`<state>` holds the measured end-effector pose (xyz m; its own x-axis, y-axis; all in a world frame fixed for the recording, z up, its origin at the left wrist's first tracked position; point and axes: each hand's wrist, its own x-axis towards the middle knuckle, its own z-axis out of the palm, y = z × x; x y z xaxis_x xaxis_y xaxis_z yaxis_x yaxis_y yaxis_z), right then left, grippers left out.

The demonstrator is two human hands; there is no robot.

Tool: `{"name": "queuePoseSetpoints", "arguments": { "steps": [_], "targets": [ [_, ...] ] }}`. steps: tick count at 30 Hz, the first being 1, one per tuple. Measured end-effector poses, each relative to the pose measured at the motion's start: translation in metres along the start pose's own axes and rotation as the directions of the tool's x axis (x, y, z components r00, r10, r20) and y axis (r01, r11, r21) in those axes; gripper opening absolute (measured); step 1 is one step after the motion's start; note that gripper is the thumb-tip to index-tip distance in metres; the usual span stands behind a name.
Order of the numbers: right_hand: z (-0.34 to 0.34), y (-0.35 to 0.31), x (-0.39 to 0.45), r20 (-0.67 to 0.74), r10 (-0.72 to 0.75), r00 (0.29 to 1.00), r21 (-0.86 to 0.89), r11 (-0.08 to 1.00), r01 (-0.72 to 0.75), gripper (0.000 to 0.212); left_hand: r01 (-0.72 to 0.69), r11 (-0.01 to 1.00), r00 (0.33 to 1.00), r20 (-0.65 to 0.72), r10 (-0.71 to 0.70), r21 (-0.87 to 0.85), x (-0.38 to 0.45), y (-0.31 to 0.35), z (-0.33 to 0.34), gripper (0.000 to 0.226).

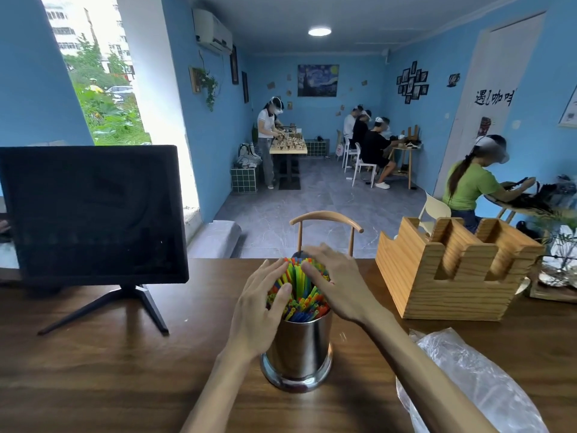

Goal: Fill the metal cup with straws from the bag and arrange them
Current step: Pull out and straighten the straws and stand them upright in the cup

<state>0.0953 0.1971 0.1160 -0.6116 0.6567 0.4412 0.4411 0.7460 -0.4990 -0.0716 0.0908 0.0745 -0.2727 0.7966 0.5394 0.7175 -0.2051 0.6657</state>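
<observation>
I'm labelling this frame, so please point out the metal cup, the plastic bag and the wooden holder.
metal cup (pixel 296 348): head view, shiny side wall.
plastic bag (pixel 468 379): head view, crumpled clear middle.
wooden holder (pixel 415 276): head view, front left face.

Shiny metal cup (pixel 298 351) stands upright on the wooden bench (pixel 125 370), packed with colourful straws (pixel 301 295) sticking up past the rim: green, yellow, blue, orange, red. Crumpled clear plastic bag (pixel 468 382) lies on the bench just to its right.

One metal cup (pixel 298 351) of many straws (pixel 301 292), two hands, one bag (pixel 468 379), one monitor (pixel 90 214), one wooden holder (pixel 452 270).
</observation>
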Motion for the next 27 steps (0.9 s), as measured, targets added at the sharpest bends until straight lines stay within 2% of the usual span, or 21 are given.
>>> {"name": "queuePoseSetpoints", "arguments": {
  "steps": [3, 6, 9, 11, 12, 14, 17, 20, 23, 24, 25, 27],
  "targets": [
    [0.002, 0.005, -0.007, -0.034, 0.045, 0.998, 0.104, 0.994, -0.041, 0.055, 0.02, 1.0, 0.999, -0.036, -0.021, -0.02, -0.004, 0.002, 0.003, 0.05],
    [0.004, 0.008, -0.013, -0.003, 0.081, 0.997, 0.251, 0.965, -0.078, 0.066, 0.051, 0.994, 0.999, -0.011, -0.052, -0.092, -0.005, 0.001, 0.004, 0.046],
    [0.009, 0.006, -0.015, 0.023, 0.165, 0.986, 0.536, 0.831, -0.151, 0.064, 0.172, 0.895, 0.979, -0.03, -0.202, -0.411, 0.0, 0.011, 0.001, 0.048],
    [0.012, -0.001, -0.014, 0.041, 0.208, 0.977, 0.626, 0.757, -0.187, 0.063, 0.207, 0.794, 0.951, -0.073, -0.3, -0.572, 0.009, 0.022, 0.002, 0.048],
    [0.016, -0.004, -0.013, 0.057, 0.208, 0.976, 0.629, 0.752, -0.197, 0.061, 0.218, 0.774, 0.944, -0.074, -0.323, -0.594, 0.014, 0.026, 0.003, 0.048],
    [0.026, -0.01, -0.01, 0.048, 0.222, 0.974, 0.616, 0.761, -0.204, 0.056, 0.254, 0.802, 0.941, -0.052, -0.333, -0.541, 0.022, 0.029, 0.01, 0.05],
    [0.042, -0.012, -0.007, -0.079, 0.335, 0.939, 0.645, 0.736, -0.208, 0.059, 0.285, 0.863, 0.923, -0.123, -0.364, -0.418, 0.024, 0.027, 0.021, 0.047],
    [0.047, -0.017, -0.009, -0.175, 0.39, 0.904, 0.707, 0.689, -0.161, 0.07, 0.242, 0.83, 0.895, -0.213, -0.391, -0.503, 0.022, 0.031, 0.025, 0.035],
    [0.044, -0.017, -0.012, -0.192, 0.421, 0.887, 0.845, 0.531, -0.069, 0.058, 0.207, 0.717, 0.888, -0.18, -0.423, -0.666, 0.017, 0.032, 0.022, 0.036],
    [0.04, -0.015, -0.013, -0.177, 0.418, 0.891, 0.882, 0.469, -0.045, 0.065, 0.195, 0.678, 0.897, -0.151, -0.415, -0.708, 0.015, 0.029, 0.02, 0.045],
    [0.037, -0.008, -0.016, -0.144, 0.409, 0.901, 0.911, 0.411, -0.041, 0.081, 0.185, 0.631, 0.906, -0.119, -0.407, -0.753, 0.013, 0.026, 0.017, 0.054],
    [0.034, 0.003, -0.023, -0.042, 0.366, 0.93, 0.923, 0.371, -0.104, 0.109, 0.173, 0.554, 0.921, -0.066, -0.384, -0.814, 0.007, 0.017, 0.013, 0.074]
  ]
}}
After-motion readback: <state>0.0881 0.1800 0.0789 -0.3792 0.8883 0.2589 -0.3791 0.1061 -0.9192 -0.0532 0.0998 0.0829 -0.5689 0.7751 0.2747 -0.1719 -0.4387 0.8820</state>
